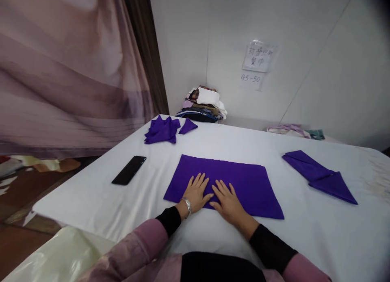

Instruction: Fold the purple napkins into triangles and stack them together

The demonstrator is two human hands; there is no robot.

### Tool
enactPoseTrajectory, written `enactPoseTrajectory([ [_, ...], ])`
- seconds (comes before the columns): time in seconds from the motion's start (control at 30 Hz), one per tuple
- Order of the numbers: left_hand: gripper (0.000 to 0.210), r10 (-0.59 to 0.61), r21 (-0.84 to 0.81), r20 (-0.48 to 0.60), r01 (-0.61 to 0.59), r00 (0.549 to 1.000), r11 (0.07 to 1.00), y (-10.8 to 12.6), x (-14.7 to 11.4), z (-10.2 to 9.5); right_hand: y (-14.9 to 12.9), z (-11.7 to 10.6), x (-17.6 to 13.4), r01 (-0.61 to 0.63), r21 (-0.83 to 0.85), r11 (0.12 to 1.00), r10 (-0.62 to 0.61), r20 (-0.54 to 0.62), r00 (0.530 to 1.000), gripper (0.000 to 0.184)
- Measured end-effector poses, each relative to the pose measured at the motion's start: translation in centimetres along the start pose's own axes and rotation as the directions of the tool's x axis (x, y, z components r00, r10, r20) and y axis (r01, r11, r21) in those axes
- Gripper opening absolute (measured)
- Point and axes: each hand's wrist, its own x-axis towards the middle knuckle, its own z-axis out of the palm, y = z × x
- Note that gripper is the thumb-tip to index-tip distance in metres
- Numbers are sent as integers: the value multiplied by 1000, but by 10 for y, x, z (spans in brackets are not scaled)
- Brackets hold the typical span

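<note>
Black garment [222, 267]: nearest, at the bottom edge.
Purple cloth [250, 180]: on the bench [91, 200], under and beyond both hands, long axis running left-right.
Left hand [196, 194]: grip flat, fingers slightly spread, pinching nothing; nearer the cloth's left end.
Right hand [228, 202]: likewise flat, just beside.

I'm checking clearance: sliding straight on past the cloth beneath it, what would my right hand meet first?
Your right hand would probably meet the small folded purple cloth, ahead and left, though depth is unclear.
</note>
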Motion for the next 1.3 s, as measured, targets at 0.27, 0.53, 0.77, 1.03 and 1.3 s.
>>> enactPoseTrajectory([
  [0.27,66,-20,-17,30,20,999,1000,-3,-1,-6,129,-3,-104,-412,-211,887,369,-213,905,55],
  [0.53,67,-83,-16,98,85,992,996,-5,9,-8,75,-24,-94,-403,-168,899,352,-270,896,59],
  [0.77,58,-41,89,45,37,998,995,9,8,-4,-21,-11,-19,36,18,999,-34,-67,997,70],
  [1.03,61,-300,224,29,286,954,932,-66,-30,-21,71,-21,-96,-286,-48,957,285,-33,958,66],
  [1.3,65,-280,174,17,273,960,946,-57,18,-43,109,-51,-75,-403,-93,910,388,-149,910,68],
])
